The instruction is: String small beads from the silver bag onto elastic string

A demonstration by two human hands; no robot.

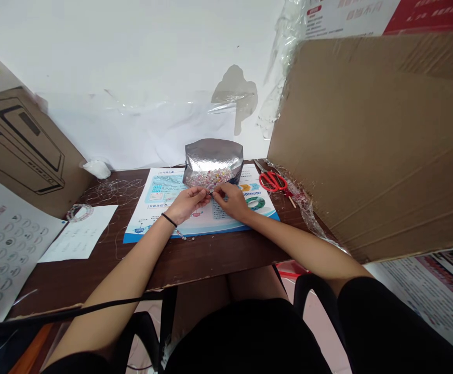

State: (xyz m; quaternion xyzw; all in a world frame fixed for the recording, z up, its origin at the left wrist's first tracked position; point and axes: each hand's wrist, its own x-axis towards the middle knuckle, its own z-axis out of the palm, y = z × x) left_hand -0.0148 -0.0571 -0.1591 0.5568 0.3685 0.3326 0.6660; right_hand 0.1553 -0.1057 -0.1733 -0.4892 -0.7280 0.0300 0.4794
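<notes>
Both of my hands meet at the front edge of an open silvery pouch (213, 156) that holds many small pink, white and coloured beads (211, 179). My left hand (188, 203), with a black band at the wrist, is closed in a pinch of thumb and forefinger. Close beside it, my right hand (231, 201) also pinches, fingertips almost touching the left ones. What lies between the fingertips is too small to make out. A short string of beads (180, 235) hangs or lies just below my left wrist, its upper end hidden.
Under the pouch lies a printed blue-and-white sheet (141, 223). Red-handled scissors (272, 181) rest to the right, near crumpled clear plastic (308, 213). Tangled clear thread (111, 191), a beaded ring (79, 213) and white paper (90, 234) lie left. Cardboard boxes (374, 130) flank the table.
</notes>
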